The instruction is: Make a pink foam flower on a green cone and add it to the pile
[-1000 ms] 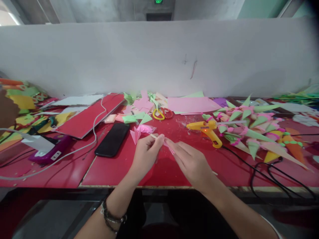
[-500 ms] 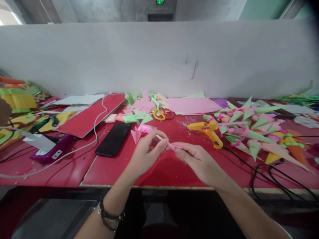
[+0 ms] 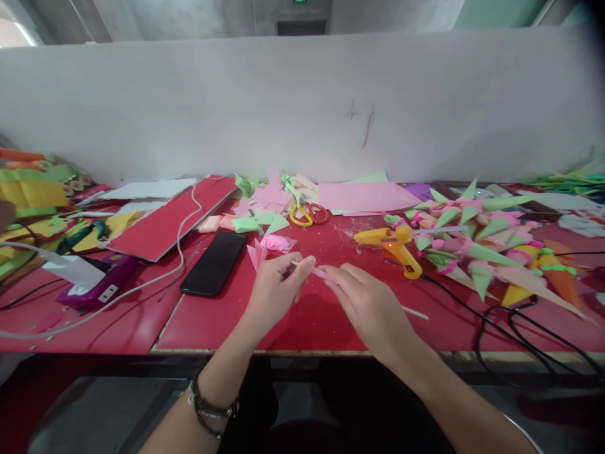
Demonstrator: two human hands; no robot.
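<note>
My left hand [image 3: 278,282] pinches a thin pale stick at its tip, with a small pink piece [image 3: 321,273] beside it. The other end of that pink piece is between the fingers of my right hand [image 3: 366,302]. Just beyond my left hand lie a folded pink paper shape [image 3: 256,252] and a shiny pink packet [image 3: 278,243]. To the left is a black phone [image 3: 214,264]. A pale stick [image 3: 416,313] shows on the red table right of my right hand. Further right rests a yellow glue gun [image 3: 401,252].
Yellow and red scissors [image 3: 302,215] lie near paper scraps and a pink sheet [image 3: 366,197]. Paper cones [image 3: 482,243] and black cable are at the right. A purple power strip [image 3: 101,290], white cable and red board [image 3: 174,217] are at the left.
My right hand has rolled, its back now turned more upward. The pink piece and my hands have shifted slightly. The stick end right of my right hand now shows.
</note>
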